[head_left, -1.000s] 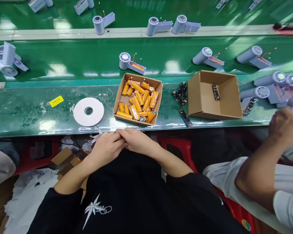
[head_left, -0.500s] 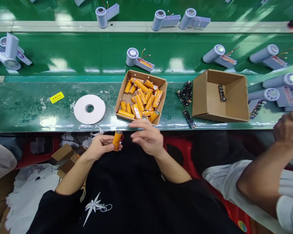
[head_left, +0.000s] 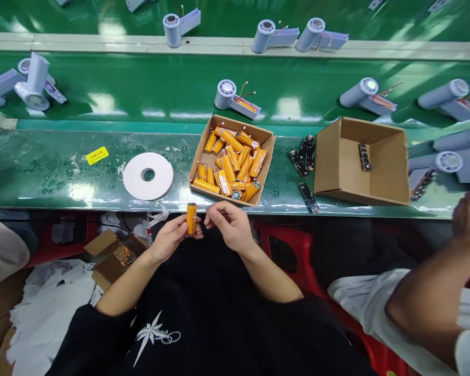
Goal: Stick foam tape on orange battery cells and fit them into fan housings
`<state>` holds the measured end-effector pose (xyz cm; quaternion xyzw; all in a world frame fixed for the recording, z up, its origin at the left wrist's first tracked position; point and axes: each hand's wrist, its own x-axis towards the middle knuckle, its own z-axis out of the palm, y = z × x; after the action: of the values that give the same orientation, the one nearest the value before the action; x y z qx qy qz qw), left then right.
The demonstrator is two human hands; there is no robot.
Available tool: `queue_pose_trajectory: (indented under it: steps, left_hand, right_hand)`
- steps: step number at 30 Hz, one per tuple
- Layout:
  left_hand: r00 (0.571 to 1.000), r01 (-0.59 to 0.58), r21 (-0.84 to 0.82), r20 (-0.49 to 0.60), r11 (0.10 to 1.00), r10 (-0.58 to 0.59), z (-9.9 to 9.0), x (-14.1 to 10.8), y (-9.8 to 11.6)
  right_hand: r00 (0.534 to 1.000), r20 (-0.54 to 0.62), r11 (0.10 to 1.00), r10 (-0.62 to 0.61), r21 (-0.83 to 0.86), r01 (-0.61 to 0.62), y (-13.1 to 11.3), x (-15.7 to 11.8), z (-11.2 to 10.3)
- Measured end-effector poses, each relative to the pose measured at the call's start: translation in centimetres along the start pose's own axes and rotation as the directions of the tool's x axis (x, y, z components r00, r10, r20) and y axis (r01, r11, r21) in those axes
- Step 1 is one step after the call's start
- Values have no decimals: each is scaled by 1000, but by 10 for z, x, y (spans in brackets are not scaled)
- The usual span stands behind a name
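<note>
An orange cylindrical battery point(head_left: 191, 218) stands upright between the fingers of my left hand point(head_left: 173, 236), in front of the bench edge. Just to its right is my right hand point(head_left: 230, 225), thumb and fingers pinched together by the battery's thin wire, which is too small to follow clearly. Beyond my hands, an open cardboard box point(head_left: 269, 156) holds several orange batteries with wires. A white tape roll point(head_left: 162, 176) lies flat to the left of that box.
A yellow label point(head_left: 96, 155) lies at left. Black circuit boards point(head_left: 308, 197) sit beside a second cardboard box point(head_left: 328, 156) with one board inside. Grey-lilac fan housings point(head_left: 225, 95) stand along the green line behind. Another person's arm point(head_left: 434, 282) is at right.
My right hand has come down and left to the battery, its fingers closing. The battery is now more upright in my left hand. The view has shifted slightly.
</note>
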<state>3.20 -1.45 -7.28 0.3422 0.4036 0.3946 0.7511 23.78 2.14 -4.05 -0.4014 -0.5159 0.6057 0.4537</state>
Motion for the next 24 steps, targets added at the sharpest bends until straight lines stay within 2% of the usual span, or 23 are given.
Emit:
queue_pose_trajectory:
  steps: [3,6,8,12,14,17,19,22,24]
  left_hand:
    - [999,-47,95,10,994,46,7,2,-3]
    - [993,-99,264,90,959,78,14,-2,-5]
    - [989,-132,337,107,932,101,18,-7,-5]
    - [973,-232,457,98,859,211,20,-14,0]
    - [965,-259,523,111,812,236,19,-15,5]
    - [969,-232,591,67,772,239,16,-14,10]
    - [972,-199,565,8,801,235,14,-13,10]
    - [969,-166,533,-66,830,236,14,-14,10]
    - [965,-163,595,-71,787,253,14,-14,10]
  right_hand:
    - [999,44,999,-8,52,6,5,-1,1]
    - [993,-88,992,-84,85,91,13,-3,-1]
    - [983,-97,983,-157,78,165,17,-4,-4]
    - [963,159,946,-217,-208,248,17,-8,-7]
    - [955,211,900,-209,-341,272,15,-9,-5]
    - [949,227,872,-219,-391,295,14,-7,-3]
    - [948,244,899,-206,-335,281,14,-7,-1]
    - [955,161,929,-250,-237,283,14,-7,4]
    - [958,119,915,-261,-285,285,12,-7,7]
